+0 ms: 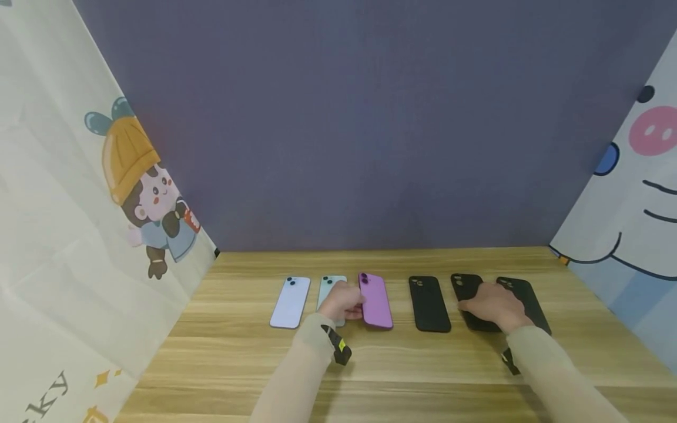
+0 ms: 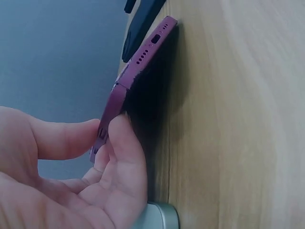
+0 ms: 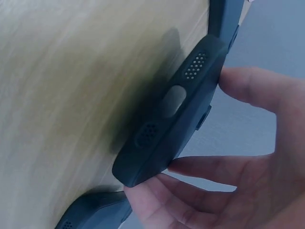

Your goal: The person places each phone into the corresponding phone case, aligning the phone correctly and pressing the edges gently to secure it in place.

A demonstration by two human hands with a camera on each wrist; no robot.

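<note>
My left hand (image 1: 344, 299) pinches a purple phone (image 1: 376, 302) at its side edge, thumb (image 2: 71, 138) on the back and fingers underneath. In the left wrist view that edge is lifted from the wooden table (image 2: 238, 119), and the phone leans with a dark shadow below. A pale green phone (image 1: 324, 292) lies partly hidden under this hand. Over on the right, my right hand (image 1: 492, 302) grips the middle black phone case (image 1: 465, 286) from above, thumb on one long side and fingers on the other. Its bottom edge (image 3: 174, 100) shows speaker holes and a port opening.
A light lilac phone (image 1: 290, 302) lies at the row's left end. One black phone case (image 1: 429, 304) lies between the hands, another (image 1: 531, 302) beside my right hand. A dark panel (image 1: 381, 129) stands behind the table, with printed cloths (image 1: 53, 194) at both sides.
</note>
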